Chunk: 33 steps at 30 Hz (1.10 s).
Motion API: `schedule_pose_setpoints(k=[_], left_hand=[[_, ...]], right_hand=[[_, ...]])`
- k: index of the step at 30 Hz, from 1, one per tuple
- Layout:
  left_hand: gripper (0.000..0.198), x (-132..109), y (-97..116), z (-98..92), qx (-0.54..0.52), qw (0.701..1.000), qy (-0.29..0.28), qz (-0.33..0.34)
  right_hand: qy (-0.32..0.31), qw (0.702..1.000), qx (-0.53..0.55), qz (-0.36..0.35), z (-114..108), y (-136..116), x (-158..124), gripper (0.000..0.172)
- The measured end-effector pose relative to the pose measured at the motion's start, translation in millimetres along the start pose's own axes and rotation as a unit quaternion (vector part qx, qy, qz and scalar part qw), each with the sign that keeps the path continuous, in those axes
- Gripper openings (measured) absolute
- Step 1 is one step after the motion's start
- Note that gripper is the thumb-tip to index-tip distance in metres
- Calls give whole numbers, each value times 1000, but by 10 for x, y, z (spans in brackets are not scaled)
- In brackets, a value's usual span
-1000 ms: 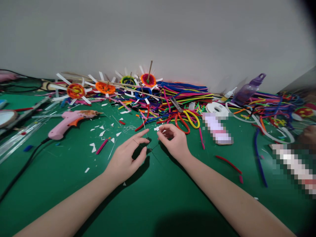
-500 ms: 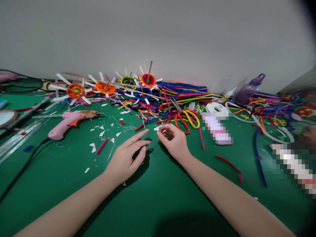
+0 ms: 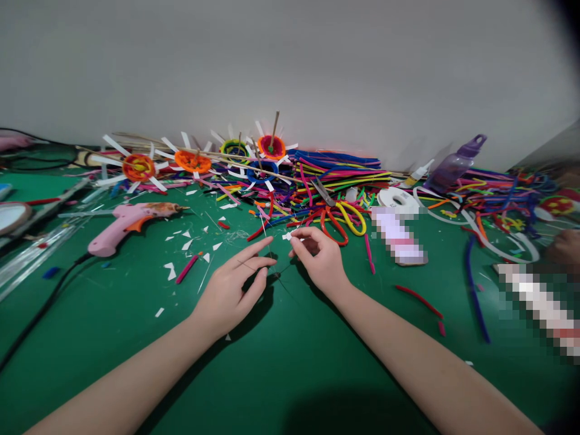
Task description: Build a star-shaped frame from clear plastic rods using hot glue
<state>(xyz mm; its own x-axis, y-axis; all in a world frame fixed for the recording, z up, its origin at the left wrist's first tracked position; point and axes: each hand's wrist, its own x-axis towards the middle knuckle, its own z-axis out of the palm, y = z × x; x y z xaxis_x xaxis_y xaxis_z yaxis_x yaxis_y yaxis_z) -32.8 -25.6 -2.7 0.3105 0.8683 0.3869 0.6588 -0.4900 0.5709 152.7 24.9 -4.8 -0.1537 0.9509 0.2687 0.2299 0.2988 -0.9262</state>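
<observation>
My left hand (image 3: 233, 287) rests on the green table (image 3: 281, 368), fingers stretched forward and slightly apart, thumb near a thin dark wire (image 3: 277, 275) lying between both hands. My right hand (image 3: 319, 257) is curled, its thumb and forefinger pinched close by a small white paper scrap (image 3: 287, 236). Whether the pinch holds the wire or a thin strand I cannot tell. A pile of coloured pipe cleaners (image 3: 330, 184) lies just beyond the hands.
A pink glue gun (image 3: 124, 222) with a black cord lies at the left. Pipe-cleaner flowers with white petals (image 3: 190, 160) line the wall. A white tape roll (image 3: 399, 200), a purple bottle (image 3: 455, 163) and red and yellow loops (image 3: 342, 220) lie to the right. Another person's hand (image 3: 564, 248) shows at the right edge.
My right hand's fingers have closed a little into a tighter pinch near the white scrap. My left hand has barely shifted.
</observation>
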Motion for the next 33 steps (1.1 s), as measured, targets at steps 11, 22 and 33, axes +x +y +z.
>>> schedule_pose_setpoints(k=[11,22,33], left_hand=[[24,-7,8,-3,-2,1000,0,0],[24,-4,19,-13,1,1000,-8,-11],[24,0,7,-10,-1,1000,-8,-7]], right_hand=[[-11,1000,9,12,-1,23,2,22],[-13,1000,4,3,-5,4,4,19],[-13,1000,-2,1,1,13,-2,20]])
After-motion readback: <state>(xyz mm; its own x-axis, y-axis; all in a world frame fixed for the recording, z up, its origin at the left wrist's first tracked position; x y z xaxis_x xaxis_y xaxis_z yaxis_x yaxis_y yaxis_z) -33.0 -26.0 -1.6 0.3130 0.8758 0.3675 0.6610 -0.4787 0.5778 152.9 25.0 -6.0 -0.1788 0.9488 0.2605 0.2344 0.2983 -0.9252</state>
